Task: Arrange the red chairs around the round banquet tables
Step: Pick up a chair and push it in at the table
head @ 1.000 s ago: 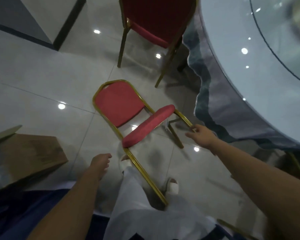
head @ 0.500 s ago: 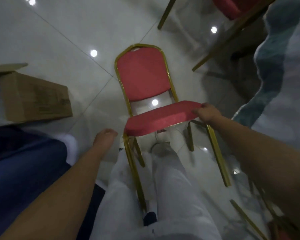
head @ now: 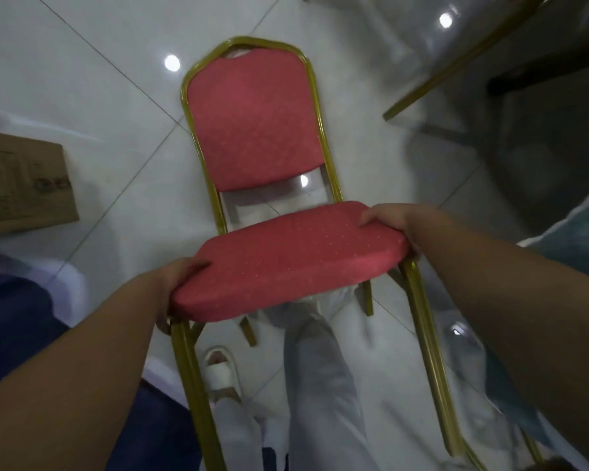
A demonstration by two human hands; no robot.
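A red chair [head: 286, 260] with a gold metal frame is held in the middle of the view, above a glossy, pale tiled floor [head: 92, 79]. It is tipped, so that its padded backrest [head: 255, 127] leans away from the person and its front legs run down towards the camera. Whether any leg touches the floor cannot be told. The seat is gripped on both sides. The left hand [head: 176, 283] is clamped on the seat's left front corner, with the thumb [head: 194, 266] laid on top of the cushion and the other fingers curled beneath it, mostly hidden. The right hand [head: 398, 222] is closed over the right edge of the seat near the back, its fingers [head: 374, 217] pressed together and bent over the cushion. White trousers [head: 320, 385] and a white sandal [head: 221, 372] are seen under the seat, between the chair's legs. A cardboard box [head: 21, 185] lies on the floor to the left, well apart from the chair. A gold leg of another chair [head: 456, 66] is seen at the upper right, and the edge of a blue-grey tablecloth [head: 585, 232] hangs at the right border.
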